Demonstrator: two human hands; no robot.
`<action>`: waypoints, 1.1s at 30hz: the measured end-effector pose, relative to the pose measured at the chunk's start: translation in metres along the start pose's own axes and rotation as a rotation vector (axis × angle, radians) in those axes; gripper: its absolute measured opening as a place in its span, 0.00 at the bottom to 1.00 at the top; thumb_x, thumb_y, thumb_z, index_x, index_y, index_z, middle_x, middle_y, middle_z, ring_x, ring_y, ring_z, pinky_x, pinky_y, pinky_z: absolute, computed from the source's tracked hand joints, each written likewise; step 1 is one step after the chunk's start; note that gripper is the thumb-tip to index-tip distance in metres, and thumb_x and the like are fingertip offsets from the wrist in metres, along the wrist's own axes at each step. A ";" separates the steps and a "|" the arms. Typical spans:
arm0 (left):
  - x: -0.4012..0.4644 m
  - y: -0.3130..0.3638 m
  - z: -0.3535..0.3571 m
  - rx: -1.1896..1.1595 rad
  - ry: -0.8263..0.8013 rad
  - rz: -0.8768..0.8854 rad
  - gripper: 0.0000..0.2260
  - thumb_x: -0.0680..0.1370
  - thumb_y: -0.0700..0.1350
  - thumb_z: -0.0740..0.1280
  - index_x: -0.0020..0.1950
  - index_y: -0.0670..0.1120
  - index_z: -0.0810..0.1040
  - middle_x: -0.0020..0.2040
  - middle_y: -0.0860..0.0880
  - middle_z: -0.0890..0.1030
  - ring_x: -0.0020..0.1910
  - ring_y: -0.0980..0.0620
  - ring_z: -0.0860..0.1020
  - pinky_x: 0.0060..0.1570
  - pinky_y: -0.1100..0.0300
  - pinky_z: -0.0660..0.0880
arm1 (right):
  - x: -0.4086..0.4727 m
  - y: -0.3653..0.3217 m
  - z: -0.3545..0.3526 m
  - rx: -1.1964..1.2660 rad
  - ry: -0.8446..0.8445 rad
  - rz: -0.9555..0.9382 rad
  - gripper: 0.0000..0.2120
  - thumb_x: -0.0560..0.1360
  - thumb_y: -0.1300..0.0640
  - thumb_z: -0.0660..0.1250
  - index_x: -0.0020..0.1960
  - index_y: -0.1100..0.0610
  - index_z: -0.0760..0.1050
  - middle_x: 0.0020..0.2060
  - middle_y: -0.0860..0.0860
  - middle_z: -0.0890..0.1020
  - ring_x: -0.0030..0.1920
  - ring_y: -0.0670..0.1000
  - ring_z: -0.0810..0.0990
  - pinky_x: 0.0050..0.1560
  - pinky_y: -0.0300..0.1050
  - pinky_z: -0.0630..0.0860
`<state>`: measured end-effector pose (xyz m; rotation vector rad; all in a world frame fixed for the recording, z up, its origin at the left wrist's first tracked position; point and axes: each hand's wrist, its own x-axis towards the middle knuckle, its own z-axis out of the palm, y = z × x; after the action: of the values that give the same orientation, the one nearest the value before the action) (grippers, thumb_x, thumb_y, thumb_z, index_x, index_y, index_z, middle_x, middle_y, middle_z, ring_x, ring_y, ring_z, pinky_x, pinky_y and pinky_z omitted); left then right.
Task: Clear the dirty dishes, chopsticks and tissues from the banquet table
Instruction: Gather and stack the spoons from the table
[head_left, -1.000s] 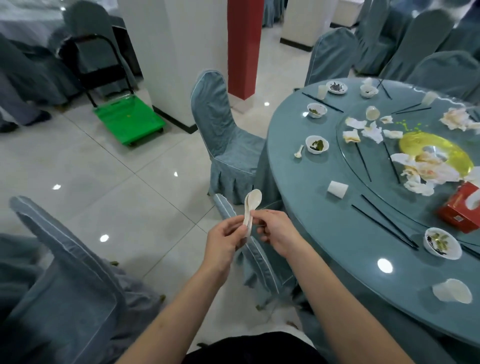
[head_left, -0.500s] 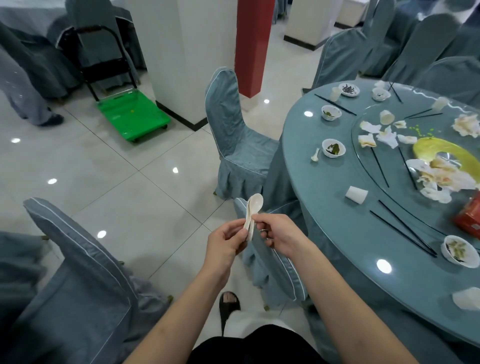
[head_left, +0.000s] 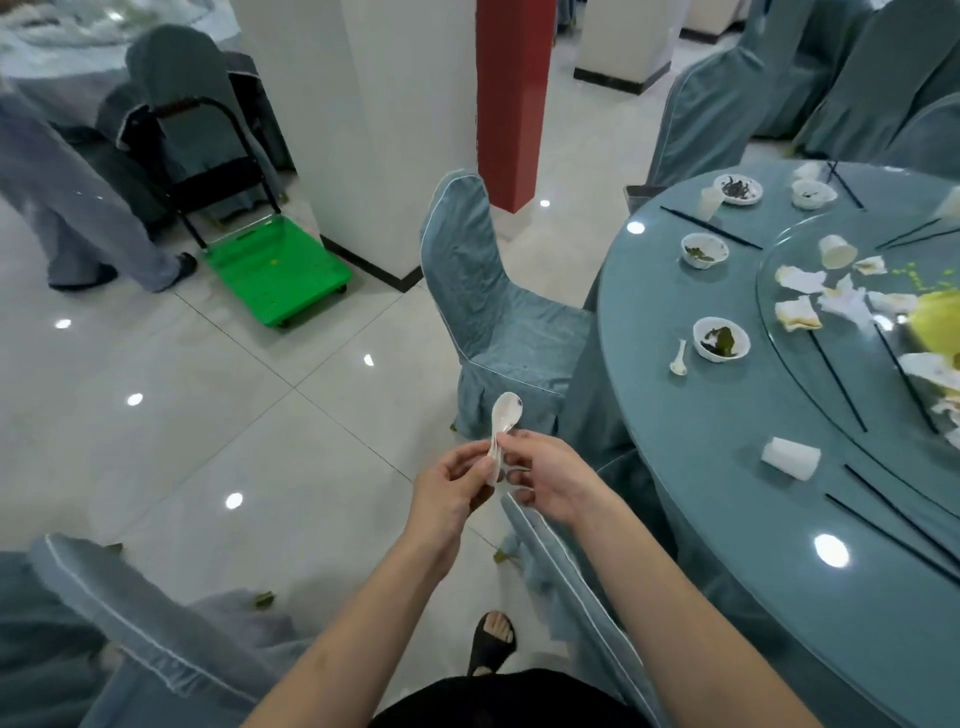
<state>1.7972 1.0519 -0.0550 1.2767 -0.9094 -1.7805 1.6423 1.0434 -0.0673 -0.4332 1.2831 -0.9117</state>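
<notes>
both hands (head_left: 519, 475) grip: pinching spoons (head_left: 503, 423) | bowls (head_left: 721, 338): green scraps | cup (head_left: 790, 457): toppled

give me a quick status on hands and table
Both hands, left and right, grip stacked white spoons. Bowls, chopsticks, tissues uncleared. Nothing blocking.

A single wide-angle view looks from the person's head, forward and steeply down, so both forearms run up from the bottom edge and the hands sit close, near the middle. The banquet table (head_left: 727, 467) curves in on the right, cut by the frame edge. The tiled floor (head_left: 208, 415) fills the left, with straight lines bowed toward the borders
</notes>
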 end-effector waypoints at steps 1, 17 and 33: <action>0.012 0.004 0.004 0.009 -0.003 -0.002 0.09 0.80 0.38 0.70 0.57 0.46 0.85 0.49 0.47 0.87 0.47 0.53 0.83 0.49 0.58 0.77 | 0.008 -0.008 -0.002 0.016 0.004 -0.011 0.05 0.77 0.54 0.72 0.51 0.55 0.82 0.37 0.50 0.76 0.30 0.45 0.69 0.30 0.40 0.60; 0.145 0.050 0.055 0.215 -0.304 -0.014 0.12 0.78 0.35 0.71 0.61 0.45 0.83 0.52 0.45 0.87 0.54 0.49 0.85 0.49 0.62 0.78 | 0.085 -0.079 -0.047 0.168 0.275 -0.142 0.06 0.78 0.57 0.70 0.50 0.58 0.83 0.41 0.55 0.81 0.32 0.49 0.72 0.30 0.41 0.61; 0.307 0.141 0.035 0.309 -0.561 -0.109 0.09 0.80 0.34 0.68 0.57 0.44 0.84 0.51 0.41 0.87 0.46 0.49 0.81 0.48 0.59 0.78 | 0.192 -0.151 0.003 0.419 0.625 -0.249 0.10 0.76 0.56 0.73 0.53 0.61 0.84 0.38 0.52 0.81 0.30 0.47 0.72 0.28 0.41 0.61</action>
<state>1.7197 0.7208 -0.0548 1.0288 -1.4961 -2.1983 1.5967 0.8032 -0.0763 0.0400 1.5599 -1.5694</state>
